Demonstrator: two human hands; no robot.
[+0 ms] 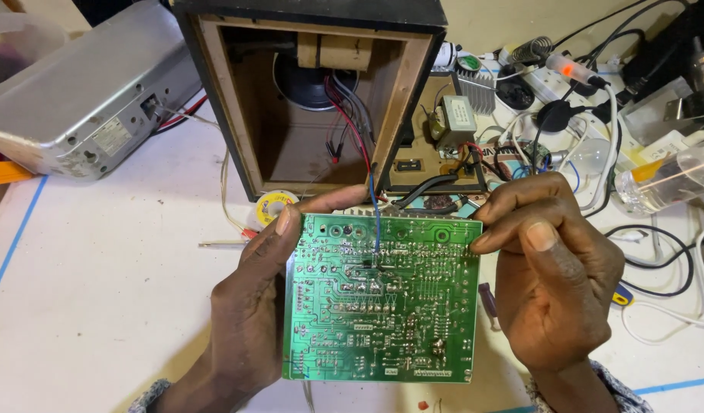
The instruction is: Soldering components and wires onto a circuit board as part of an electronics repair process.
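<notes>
1. Left hand (249, 306) clamped on the left edge of the green circuit board (379, 298): thumb over the top-left corner, fingers hidden behind it.
2. Right hand (554, 268) closed on the board's top-right edge, thumb and fingertips pinching the rim; palm sits just right of the board.
3. Board is held between both hands, above the white tabletop (100, 306), solder side up. Flat, rectangular, glossy green, dotted with shiny solder joints.
4. Thin blue wire (376, 210) runs from the board's upper middle up toward the open speaker cabinet (237, 99), which sits just beyond the hands. Raw wood walls, dark outer skin, round speaker back inside.
5. Yellow solder spool (274, 205) just beyond the left thumb.
6. Left of the left hand: open tabletop, plenty of room. Grey metal device (77, 84) further out, up-left.
7. Right of the right hand: tight. Tangled black and white cables (658, 252), power strip (535, 84), clear plastic bottle (665, 180).
</notes>
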